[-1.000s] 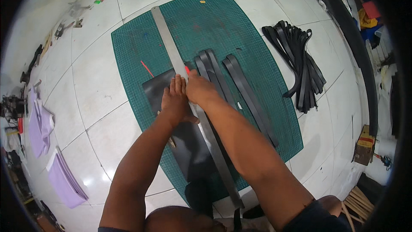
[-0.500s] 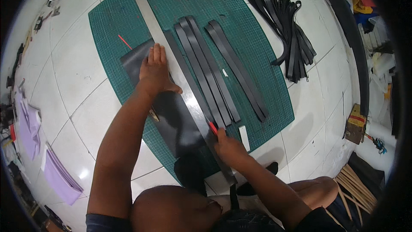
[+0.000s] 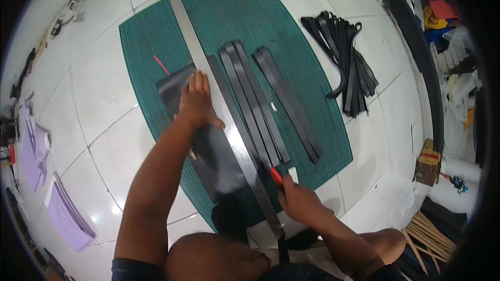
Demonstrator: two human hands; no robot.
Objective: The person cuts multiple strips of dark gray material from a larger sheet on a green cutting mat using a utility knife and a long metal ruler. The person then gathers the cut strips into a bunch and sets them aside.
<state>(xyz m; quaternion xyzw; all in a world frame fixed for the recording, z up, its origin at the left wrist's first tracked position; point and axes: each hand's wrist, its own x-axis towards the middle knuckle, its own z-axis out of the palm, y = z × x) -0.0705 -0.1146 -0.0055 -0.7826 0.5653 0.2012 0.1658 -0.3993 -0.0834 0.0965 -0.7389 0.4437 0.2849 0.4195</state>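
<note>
My left hand (image 3: 197, 101) lies flat with fingers stretched out, pressing on the long metal ruler (image 3: 235, 138) and the black leather-like sheet (image 3: 219, 158) beside it. The ruler runs lengthwise along the sheet's right part. My right hand (image 3: 302, 200) is wrapped round a red cutter knife (image 3: 275, 175), just right of the ruler's near part. Its tip is too small to tell whether it touches anything. Long black strips (image 3: 250, 104) lie folded side by side to the right of the ruler, and another folded strip (image 3: 286, 101) lies farther right.
Everything rests on a green cutting mat (image 3: 151, 57) on white floor tiles. A white block (image 3: 293, 174) lies by the right hand, a thin red stick (image 3: 161, 64) near the sheet's far corner. A bundle of black straps (image 3: 351, 67) sits right of the mat; lilac cloth (image 3: 67, 216) lies left.
The whole view has shifted, so the mat appears lower. My right hand with the cutter knife has moved a little right, away from the ruler's edge. My left hand stays on the ruler.
</note>
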